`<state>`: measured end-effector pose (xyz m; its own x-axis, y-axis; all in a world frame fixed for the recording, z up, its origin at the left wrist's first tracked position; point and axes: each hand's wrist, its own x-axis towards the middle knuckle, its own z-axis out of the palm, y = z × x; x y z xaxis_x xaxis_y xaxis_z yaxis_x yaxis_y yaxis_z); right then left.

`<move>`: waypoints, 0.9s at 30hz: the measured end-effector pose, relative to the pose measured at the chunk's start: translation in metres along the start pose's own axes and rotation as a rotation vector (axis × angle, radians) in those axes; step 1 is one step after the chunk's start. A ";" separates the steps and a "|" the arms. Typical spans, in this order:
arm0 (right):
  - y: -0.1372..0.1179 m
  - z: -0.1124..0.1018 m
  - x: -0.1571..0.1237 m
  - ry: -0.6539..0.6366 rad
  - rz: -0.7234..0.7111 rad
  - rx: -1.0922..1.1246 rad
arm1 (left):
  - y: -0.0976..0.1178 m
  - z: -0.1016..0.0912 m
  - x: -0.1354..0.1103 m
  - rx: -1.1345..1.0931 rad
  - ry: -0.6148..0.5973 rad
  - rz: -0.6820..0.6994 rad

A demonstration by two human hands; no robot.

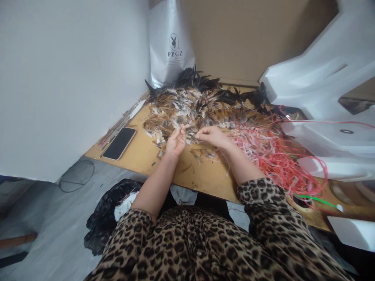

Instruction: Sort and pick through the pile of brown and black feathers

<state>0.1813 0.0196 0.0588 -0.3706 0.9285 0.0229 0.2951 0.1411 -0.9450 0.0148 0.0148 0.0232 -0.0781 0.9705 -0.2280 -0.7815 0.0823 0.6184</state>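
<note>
Both my hands are over the near edge of a pile of brown, white and black feathers [187, 102] on the wooden table [205, 177]. My left hand [176, 140] is palm up, its thumb and fingers pinched on what looks like a small pale feather. A short gap to the right, my right hand [215, 136] has its thumb and forefinger pressed together, pointing at the left. Whatever is in that pinch is too small to make out. Beside my right forearm lies a tangle of red and pink plastic strips [281, 164].
A dark-screened phone [120, 143] rests at the table's left side. Behind the feathers stands a white printed bag [172, 47]. White machine housing [316, 70] rises at the right, with a green strip [319, 200] near it. A black plastic bag [109, 210] is on the floor.
</note>
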 end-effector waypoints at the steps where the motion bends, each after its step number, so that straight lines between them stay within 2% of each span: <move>1: 0.003 0.005 0.001 -0.041 0.023 0.053 | 0.000 0.001 -0.001 0.018 -0.005 0.000; 6: 0.015 0.026 0.007 0.134 0.050 0.402 | -0.006 0.002 -0.008 0.058 -0.062 -0.055; 9: 0.015 0.028 0.008 0.213 0.062 0.452 | -0.010 0.002 -0.008 0.070 -0.106 -0.110; 14: 0.010 0.017 0.007 0.243 0.018 0.382 | -0.014 0.000 -0.007 0.139 -0.197 -0.120; 19: 0.008 0.006 0.006 0.252 -0.020 0.176 | -0.018 0.000 -0.010 0.306 -0.218 -0.099; 23: 0.009 0.005 0.007 0.227 -0.045 0.053 | -0.019 0.001 -0.012 0.384 -0.258 -0.076; 27: 0.011 0.006 0.007 0.193 -0.031 0.027 | -0.019 0.002 -0.013 0.429 -0.274 -0.054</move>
<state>0.1765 0.0256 0.0468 -0.2022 0.9729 0.1120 0.2610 0.1638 -0.9513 0.0320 0.0013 0.0156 0.1652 0.9814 -0.0981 -0.4513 0.1637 0.8772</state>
